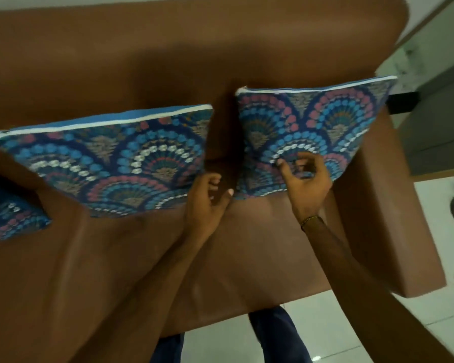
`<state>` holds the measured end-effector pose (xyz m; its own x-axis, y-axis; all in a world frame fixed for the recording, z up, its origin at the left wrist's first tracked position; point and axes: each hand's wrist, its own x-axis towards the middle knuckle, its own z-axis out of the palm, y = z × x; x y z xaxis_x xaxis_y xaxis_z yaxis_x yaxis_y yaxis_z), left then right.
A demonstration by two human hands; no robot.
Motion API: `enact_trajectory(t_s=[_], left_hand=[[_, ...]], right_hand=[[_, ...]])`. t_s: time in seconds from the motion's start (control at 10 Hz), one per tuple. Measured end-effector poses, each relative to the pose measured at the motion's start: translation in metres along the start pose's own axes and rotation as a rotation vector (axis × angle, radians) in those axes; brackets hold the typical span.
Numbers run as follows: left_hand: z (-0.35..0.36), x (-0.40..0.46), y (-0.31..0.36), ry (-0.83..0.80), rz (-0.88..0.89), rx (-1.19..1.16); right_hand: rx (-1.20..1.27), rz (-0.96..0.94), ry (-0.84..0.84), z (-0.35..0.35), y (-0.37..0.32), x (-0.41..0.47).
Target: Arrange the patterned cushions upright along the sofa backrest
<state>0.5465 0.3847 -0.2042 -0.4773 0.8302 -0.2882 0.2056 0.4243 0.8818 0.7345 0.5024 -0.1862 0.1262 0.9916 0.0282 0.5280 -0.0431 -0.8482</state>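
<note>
Three patterned cushions show on the brown sofa, all with the same blue, pink and white fan print. The right cushion stands upright against the backrest, close to the right armrest, its white-piped top edge level. The middle cushion also stands upright against the backrest, with a narrow gap of brown leather between it and the right one. The third cushion is only partly in view at the left edge, lower on the seat; whether it stands or lies flat cannot be told.

Two bare hands reach in from below. The left hand hovers at the gap between the two upright cushions, just beside the lower right corner of the middle one, fingers loosely curled and holding nothing. The right hand sits in front of the lower face of the right cushion, fingers bent and parted, fingertips at or just off the fabric, not clamped on it. One thin bracelet circles the right wrist.

Two blue trouser legs stand on the white tiled floor before the seat.
</note>
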Motion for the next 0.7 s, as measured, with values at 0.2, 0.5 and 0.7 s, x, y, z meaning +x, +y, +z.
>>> enact_trajectory(t_s=[0.2,0.5,0.7], left_hand=[[0.109,0.072,0.050,-0.017,-0.148,-0.100],[0.131,0.078,0.040,0.121,-0.177,-0.090],[0.116,0.080,0.042,0.080,-0.119,-0.013]], right_hand=[[0.192,0.133,-0.130,-0.094,0.061,0.131],[0.256,0.253,-0.451,-0.080,0.083,0.177],[0.265,0.241,-0.414,-0.083,0.074,0.162]])
